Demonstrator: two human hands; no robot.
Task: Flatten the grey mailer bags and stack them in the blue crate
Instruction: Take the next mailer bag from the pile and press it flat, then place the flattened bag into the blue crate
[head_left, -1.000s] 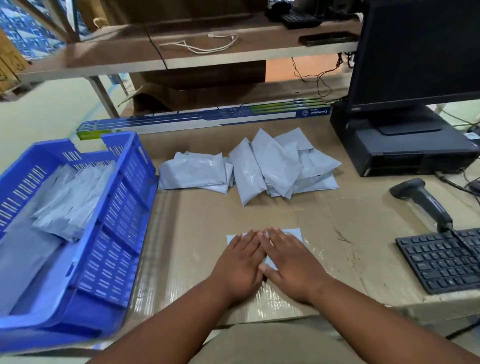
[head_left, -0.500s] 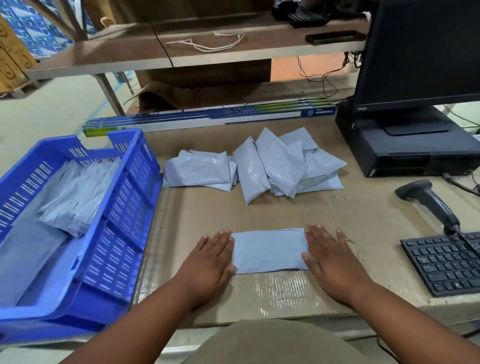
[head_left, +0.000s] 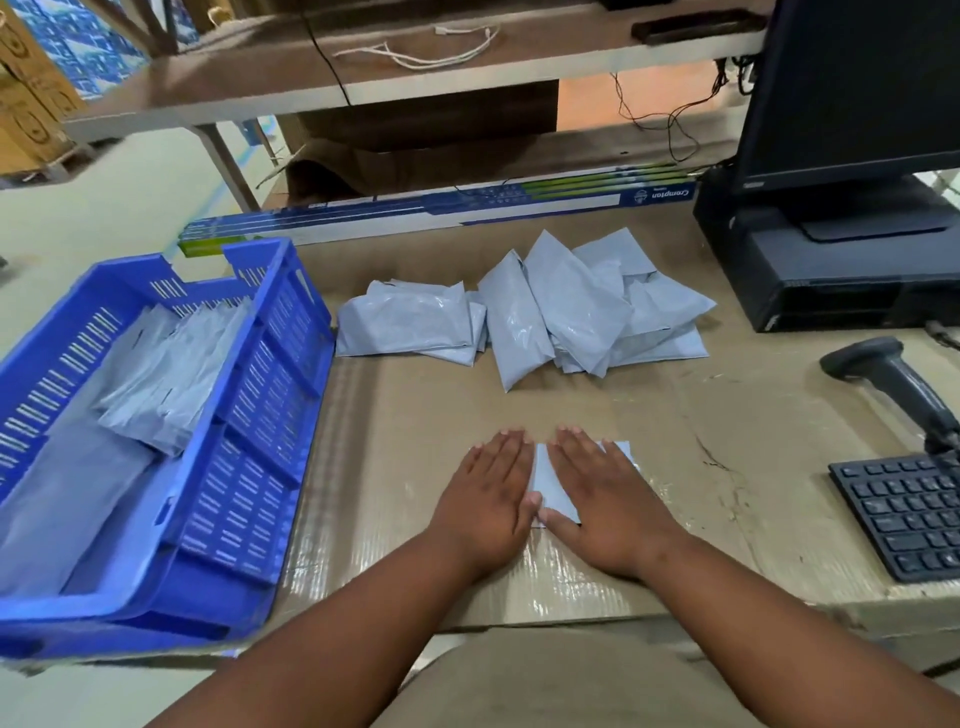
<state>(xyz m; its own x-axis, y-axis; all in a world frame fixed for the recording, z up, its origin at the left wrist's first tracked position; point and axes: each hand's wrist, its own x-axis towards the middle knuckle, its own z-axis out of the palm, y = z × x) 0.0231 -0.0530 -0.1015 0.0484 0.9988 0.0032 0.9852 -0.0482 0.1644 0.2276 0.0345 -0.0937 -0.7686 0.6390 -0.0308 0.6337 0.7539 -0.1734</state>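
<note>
Head camera, looking down at our two hands on a cardboard-covered table (head_left: 519, 395). Our left hand (head_left: 488, 499) and right hand (head_left: 602, 499) lie flat side by side, fingers straight and close together, palms pressing down on one grey mailer bag (head_left: 553, 480). Only a strip of the bag shows between the hands, plus a corner past the right hand's fingertips. The thumbs nearly meet over its near edge.

Beyond the fingertips, well apart from them, sits a loose pile of mailer bags (head_left: 535, 312), puffy and overlapping. Left of the left hand stands the blue crate (head_left: 249, 467), with flattened bags (head_left: 166, 384) lying inside; how many we cannot tell, as they blur together. Right of the right hand lie a black keyboard (head_left: 909, 514) and a barcode scanner (head_left: 893, 384). Farther off on that side is a dark monitor (head_left: 857, 83).
</note>
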